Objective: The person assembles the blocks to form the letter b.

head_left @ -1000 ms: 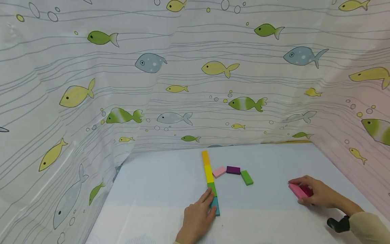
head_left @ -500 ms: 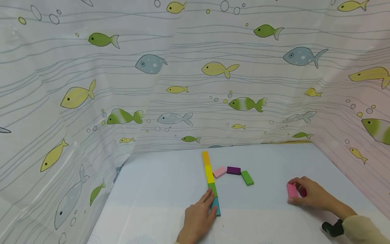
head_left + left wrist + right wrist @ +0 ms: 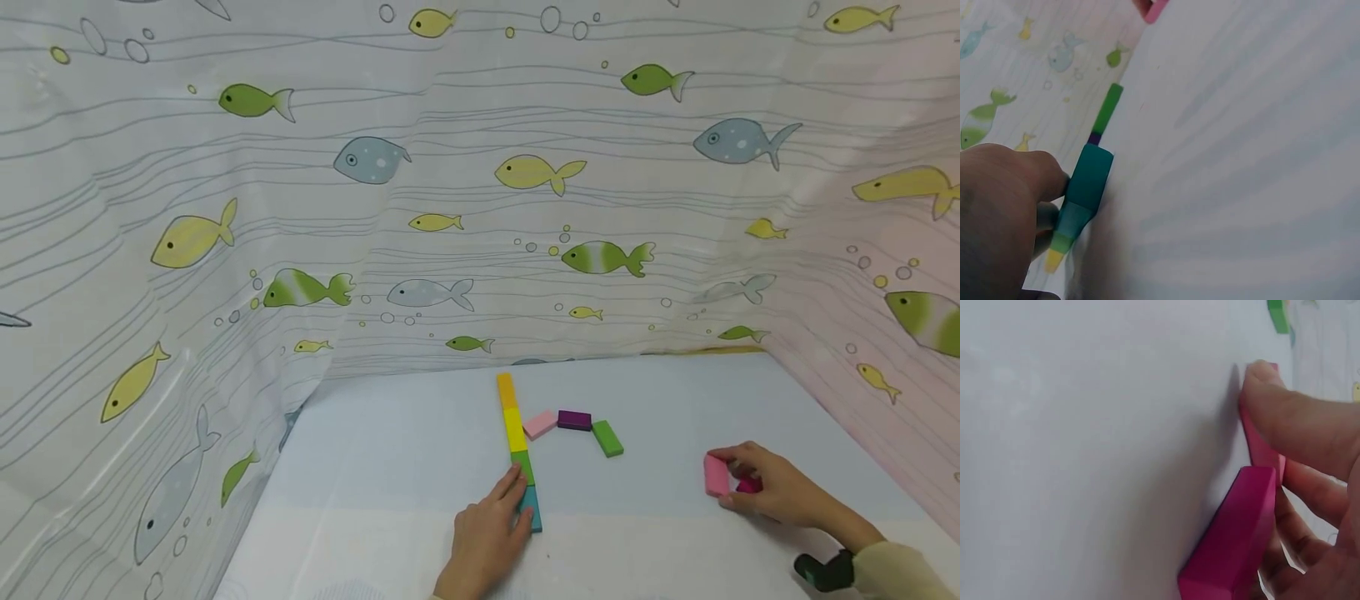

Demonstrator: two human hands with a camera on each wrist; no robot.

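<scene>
In the head view my left hand (image 3: 483,533) rests with extended fingers on the near end of a straight row of blocks: teal (image 3: 533,507), green (image 3: 525,467), yellow (image 3: 515,429) and orange (image 3: 507,390). Its thumb touches the teal block (image 3: 1089,178) in the left wrist view. At the right, my right hand (image 3: 780,490) pinches a pink block (image 3: 716,475) between thumb and fingers, close over the table. A magenta block (image 3: 1229,537) sits behind it, against the curled fingers; in the head view the hand partly covers it.
Right of the row, a light pink block (image 3: 541,425), a purple block (image 3: 574,421) and a second green block (image 3: 607,438) curve outward in an arc. White table (image 3: 390,450) lies around them. A fish-patterned sheet (image 3: 480,250) hangs behind and along the sides.
My right hand has shifted slightly left and toward me with the pink and magenta blocks. The pink block has turned from slanted to nearly lengthwise. The left hand and the row stay put.
</scene>
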